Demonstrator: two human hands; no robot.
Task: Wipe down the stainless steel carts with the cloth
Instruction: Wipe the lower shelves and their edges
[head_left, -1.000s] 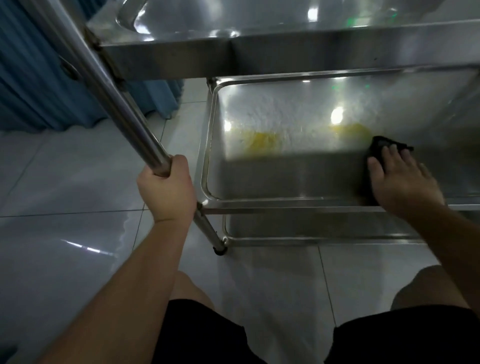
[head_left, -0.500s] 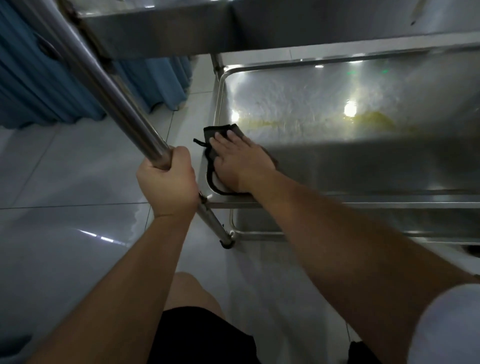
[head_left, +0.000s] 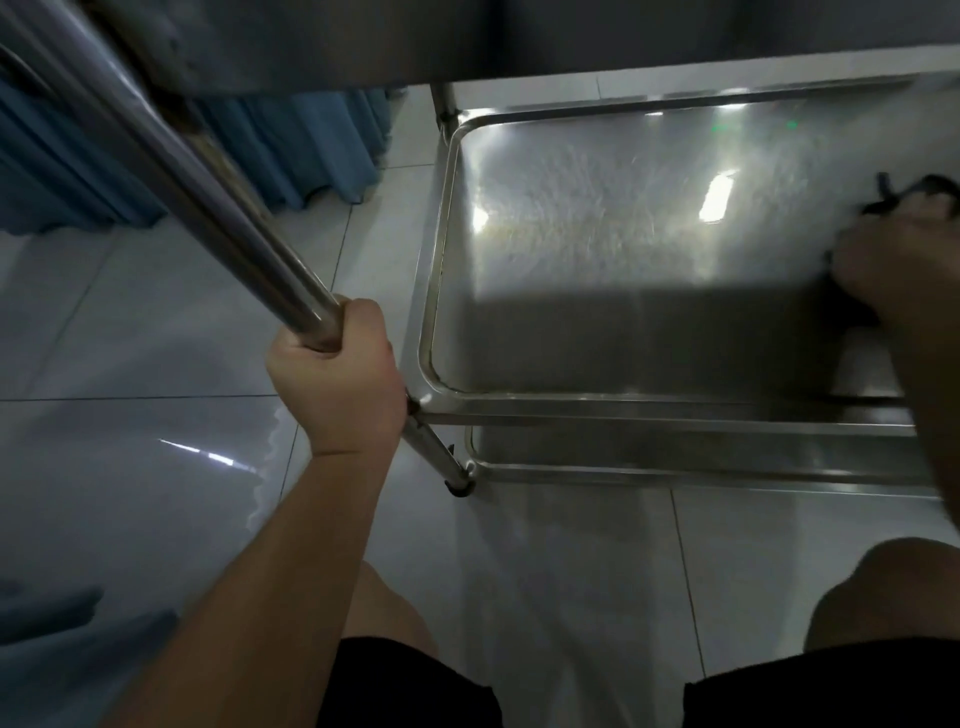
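Nearest: left hand (head_left: 332, 374) wrapped tight, fingers together, around the cart's leg post (head_left: 218, 208), steadying it. Beyond, right hand (head_left: 898, 265) presses the dark cloth (head_left: 919, 192) onto the middle shelf (head_left: 597, 249) at its right side; motion blur, so cannot tell whether its fingers are spread or curled. Judgement: middle shelf is mid-wipe, lit far half streaked and faintly yellowish near the left; bottom shelf (head_left: 675, 452) likely still to do.

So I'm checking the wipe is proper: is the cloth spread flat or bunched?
Cannot tell: the right hand covers most of the dark cloth, and both are motion-blurred at the shelf's right edge.
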